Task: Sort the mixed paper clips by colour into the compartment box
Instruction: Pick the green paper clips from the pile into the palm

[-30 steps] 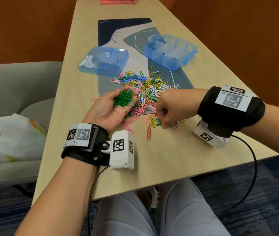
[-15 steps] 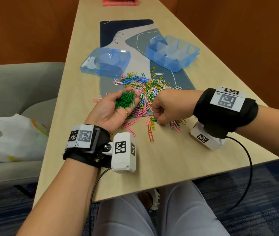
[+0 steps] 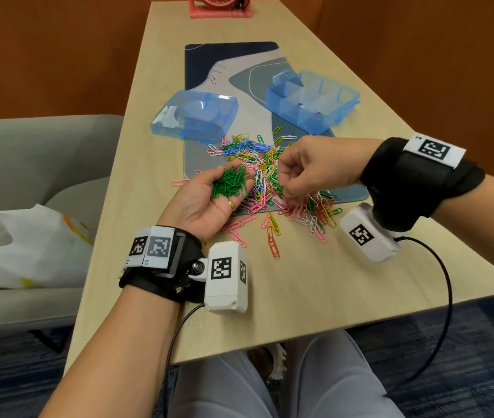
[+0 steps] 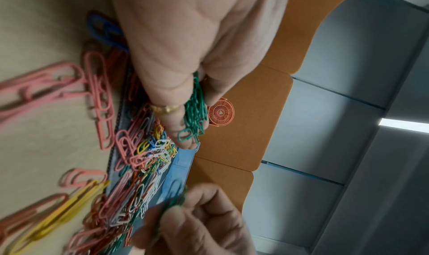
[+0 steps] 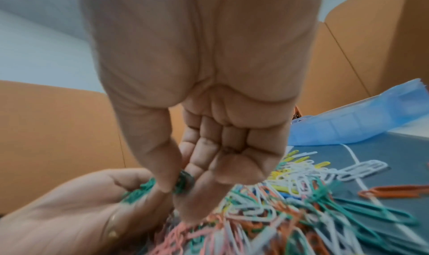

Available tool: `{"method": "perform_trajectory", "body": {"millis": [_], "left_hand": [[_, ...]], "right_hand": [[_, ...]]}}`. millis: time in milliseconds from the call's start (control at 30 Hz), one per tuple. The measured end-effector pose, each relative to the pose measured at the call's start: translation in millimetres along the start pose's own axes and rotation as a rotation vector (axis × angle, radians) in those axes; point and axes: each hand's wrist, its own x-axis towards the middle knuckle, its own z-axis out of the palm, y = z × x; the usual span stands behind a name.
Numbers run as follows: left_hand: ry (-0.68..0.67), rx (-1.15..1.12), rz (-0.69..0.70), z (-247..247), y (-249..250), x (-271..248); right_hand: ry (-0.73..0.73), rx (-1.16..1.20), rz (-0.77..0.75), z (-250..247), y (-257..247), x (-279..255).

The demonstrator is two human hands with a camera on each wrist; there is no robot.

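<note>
left hand (image 3: 206,203): palm up, cupped, just above the near-left edge of the pile; fingers curl round a bunch of green clips (image 3: 230,184). Gold ring (image 3: 231,205) on one finger.
right hand (image 3: 315,168): over the middle of the pile, fingers curled in; thumb and forefinger pinch a single green clip (image 5: 183,183), seen in the right wrist view. Blurred there, so only the green colour is sure.
gap between hands: small, fingertips near each other, not touching.
mixed pile (image 3: 272,179): loose clips in pink, yellow, white, blue, green and orange, lying partly on the desk mat (image 3: 230,67) and partly spilled onto the bare table (image 3: 300,291) on the near side.
compartment box (image 3: 312,101): translucent blue, open, far right of the pile, on the mat's right edge. No clips visible in its cells from the head view.
lid (image 3: 194,116): same blue plastic, lies apart from the box, far left of the pile, half on the mat.
fan (image 3: 220,6): small pink one at the far end of the table.
off-table: grey chair (image 3: 43,164) to the left with a white plastic bag (image 3: 22,248) on it.
</note>
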Motion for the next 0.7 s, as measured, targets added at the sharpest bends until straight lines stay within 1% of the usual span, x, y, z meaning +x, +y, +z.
{"method": "perform_trajectory", "body": {"millis": [67,133,267,400,500,600,700], "left_hand": [[0.004,0.022,0.0,0.9,-0.4,-0.2],[0.011,0.041,-0.004,2.1,-1.0,-0.4],[-0.006,0.007,-0.04,4.6,-1.7,-1.6],[-0.005,-0.046,-0.053,2.9,-1.6,0.0],[-0.008,-0.033,-0.056,1.2,-1.1,0.9],[-0.011,-0.044,-0.049,1.2,-1.0,1.1],[-0.018,-0.039,-0.044,2.4,-0.8,1.1]], "right_hand": [[0.019,0.1,-0.021,-3.3,-1.2,4.4],[0.077,0.132,-0.046,-5.8,-5.7,10.6],[0.191,0.073,-0.11,-4.4,-22.0,23.5],[0.214,0.049,-0.131,-0.4,-31.3,30.9],[0.244,0.034,-0.114,-3.8,-28.1,29.5],[0.273,0.019,-0.064,-12.3,-14.9,21.2],[0.248,-0.096,0.022,-18.2,4.9,7.8]]}}
